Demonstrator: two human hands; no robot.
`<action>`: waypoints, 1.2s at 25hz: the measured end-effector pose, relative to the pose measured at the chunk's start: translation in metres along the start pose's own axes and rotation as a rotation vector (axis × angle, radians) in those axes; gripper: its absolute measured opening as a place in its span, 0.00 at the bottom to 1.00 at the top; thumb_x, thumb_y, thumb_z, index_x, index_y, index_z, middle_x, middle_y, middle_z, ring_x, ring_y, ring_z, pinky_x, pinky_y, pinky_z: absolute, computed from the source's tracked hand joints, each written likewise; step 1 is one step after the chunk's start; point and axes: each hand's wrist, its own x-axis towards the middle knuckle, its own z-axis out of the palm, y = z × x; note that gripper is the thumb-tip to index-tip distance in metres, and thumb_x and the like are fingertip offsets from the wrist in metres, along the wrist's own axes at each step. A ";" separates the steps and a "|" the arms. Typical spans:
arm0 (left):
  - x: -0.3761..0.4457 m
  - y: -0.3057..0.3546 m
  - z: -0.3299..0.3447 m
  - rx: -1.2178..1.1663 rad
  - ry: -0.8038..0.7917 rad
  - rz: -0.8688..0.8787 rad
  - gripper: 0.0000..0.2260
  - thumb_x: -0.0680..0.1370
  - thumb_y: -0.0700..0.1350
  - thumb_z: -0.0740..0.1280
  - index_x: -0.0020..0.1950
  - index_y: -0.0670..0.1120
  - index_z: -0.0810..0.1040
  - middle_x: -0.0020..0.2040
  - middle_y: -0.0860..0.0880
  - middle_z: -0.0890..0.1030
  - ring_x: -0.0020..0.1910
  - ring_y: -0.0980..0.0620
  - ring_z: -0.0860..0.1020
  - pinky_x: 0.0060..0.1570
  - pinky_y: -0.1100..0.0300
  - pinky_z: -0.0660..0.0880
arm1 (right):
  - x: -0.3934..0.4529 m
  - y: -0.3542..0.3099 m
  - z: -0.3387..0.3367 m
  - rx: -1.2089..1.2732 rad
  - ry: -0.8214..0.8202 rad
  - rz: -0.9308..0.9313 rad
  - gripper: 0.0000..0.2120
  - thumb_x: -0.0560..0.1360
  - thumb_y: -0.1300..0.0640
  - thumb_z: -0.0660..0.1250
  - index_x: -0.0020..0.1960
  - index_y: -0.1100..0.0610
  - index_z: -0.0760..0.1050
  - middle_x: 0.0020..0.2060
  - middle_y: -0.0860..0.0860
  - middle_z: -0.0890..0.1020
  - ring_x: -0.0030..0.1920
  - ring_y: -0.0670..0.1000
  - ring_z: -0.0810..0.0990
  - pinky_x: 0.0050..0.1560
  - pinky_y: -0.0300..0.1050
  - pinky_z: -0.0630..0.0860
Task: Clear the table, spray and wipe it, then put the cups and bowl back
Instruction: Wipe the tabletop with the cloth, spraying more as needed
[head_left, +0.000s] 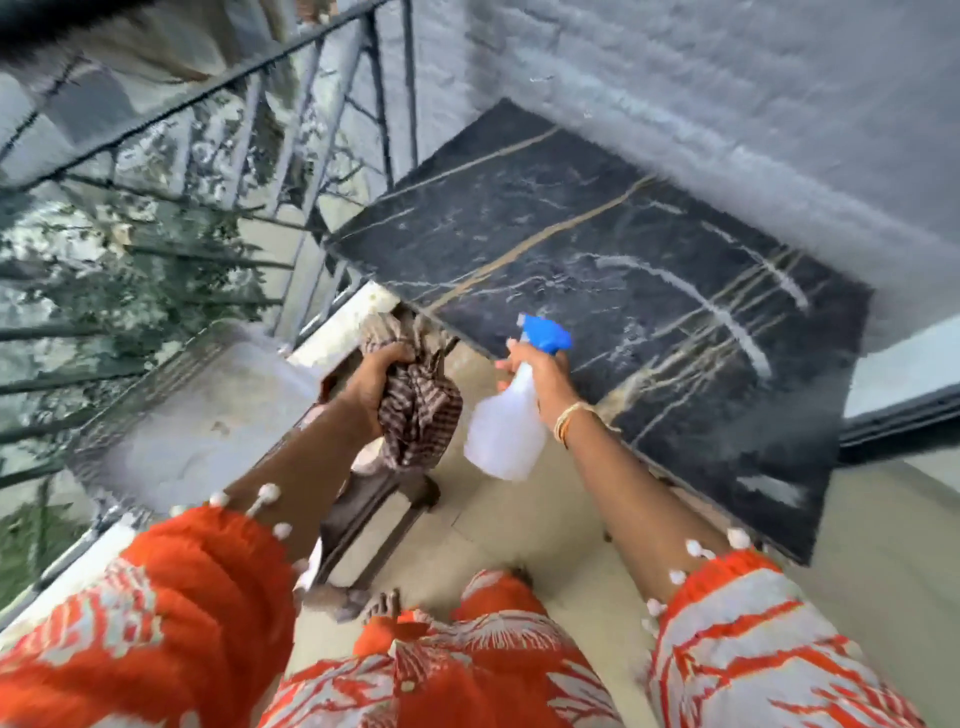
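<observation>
The right hand (540, 371) has its grip closed round the neck of a translucent white spray bottle (506, 426) with a blue nozzle, held near the front edge of the dark marble table (597, 249); any liquid inside cannot be made out. The left hand (376, 379) clenches a bunched brown checked cloth (421, 410) beside it, above a brown stool (374, 504). Pale streaks cross the tabletop.

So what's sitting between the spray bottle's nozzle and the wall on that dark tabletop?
Nothing: in the head view the dark marble tabletop is bare from the blue nozzle of the spray bottle to the wall, showing only pale veins.
</observation>
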 end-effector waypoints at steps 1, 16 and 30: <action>0.006 -0.001 0.024 0.011 -0.024 -0.026 0.11 0.73 0.46 0.60 0.39 0.40 0.77 0.30 0.45 0.81 0.29 0.48 0.79 0.36 0.61 0.76 | 0.004 -0.005 -0.023 0.019 0.003 0.017 0.14 0.73 0.55 0.71 0.54 0.59 0.71 0.33 0.53 0.79 0.29 0.48 0.79 0.26 0.39 0.75; 0.111 0.013 0.275 0.221 -0.080 -0.011 0.12 0.72 0.45 0.59 0.44 0.42 0.80 0.40 0.44 0.82 0.40 0.44 0.81 0.58 0.54 0.74 | 0.062 -0.107 -0.246 0.136 0.182 0.003 0.12 0.77 0.49 0.67 0.48 0.59 0.75 0.39 0.55 0.77 0.37 0.52 0.78 0.30 0.40 0.78; 0.305 0.129 0.346 0.355 -0.009 -0.103 0.10 0.77 0.44 0.58 0.47 0.41 0.76 0.30 0.45 0.83 0.34 0.46 0.81 0.39 0.56 0.74 | 0.266 -0.230 -0.227 0.174 0.241 0.102 0.18 0.78 0.43 0.63 0.46 0.59 0.76 0.39 0.60 0.80 0.38 0.62 0.82 0.40 0.54 0.79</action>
